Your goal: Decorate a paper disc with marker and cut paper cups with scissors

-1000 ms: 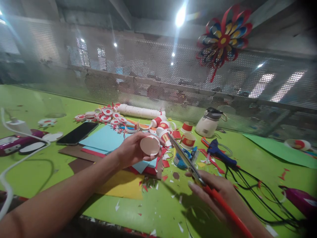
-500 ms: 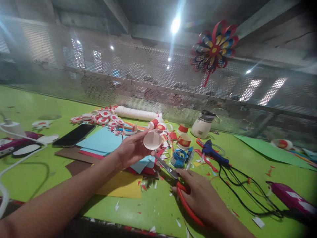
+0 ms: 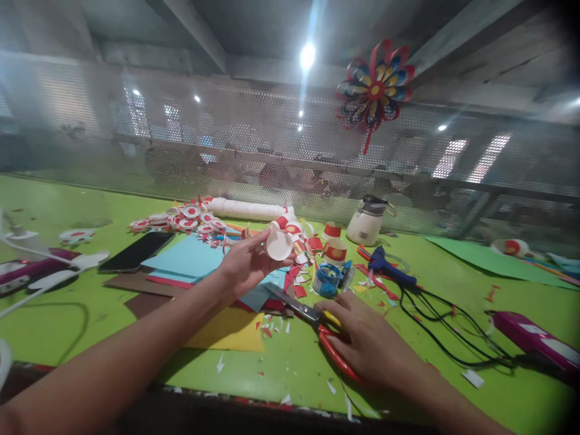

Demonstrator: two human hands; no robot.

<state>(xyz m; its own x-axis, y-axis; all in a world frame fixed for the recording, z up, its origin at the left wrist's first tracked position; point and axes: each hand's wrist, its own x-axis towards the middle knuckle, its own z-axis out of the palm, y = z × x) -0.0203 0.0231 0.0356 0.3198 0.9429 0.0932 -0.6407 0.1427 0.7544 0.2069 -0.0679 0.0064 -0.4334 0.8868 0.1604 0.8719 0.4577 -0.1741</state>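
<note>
My left hand point(image 3: 248, 261) is closed around a small paper cup point(image 3: 279, 244), whose pale round end faces me. It holds the cup above the blue paper sheets point(image 3: 176, 257). In my right hand point(image 3: 357, 329) is a pair of scissors point(image 3: 308, 311) with red and yellow handles. The blades point up and left, below the cup and apart from it. Just beyond the scissors stands a blue-smeared jar point(image 3: 327, 280). Paper cups with red bands point(image 3: 334, 251) stand behind the jar, and red and white paper scraps lie around it.
A blue glue gun point(image 3: 390, 267) with a black cord lies at right, near a purple power strip point(image 3: 534, 338). A white jug point(image 3: 366, 223) stands at the back. Cut red-and-white pieces point(image 3: 188, 220) are heaped back left, behind a black phone point(image 3: 135, 251). A paper flower point(image 3: 376, 90) hangs above.
The camera view has shifted a little. The scissors have swung so that their blades reach farther left, over the paper. The cup in my left hand sits slightly higher.
</note>
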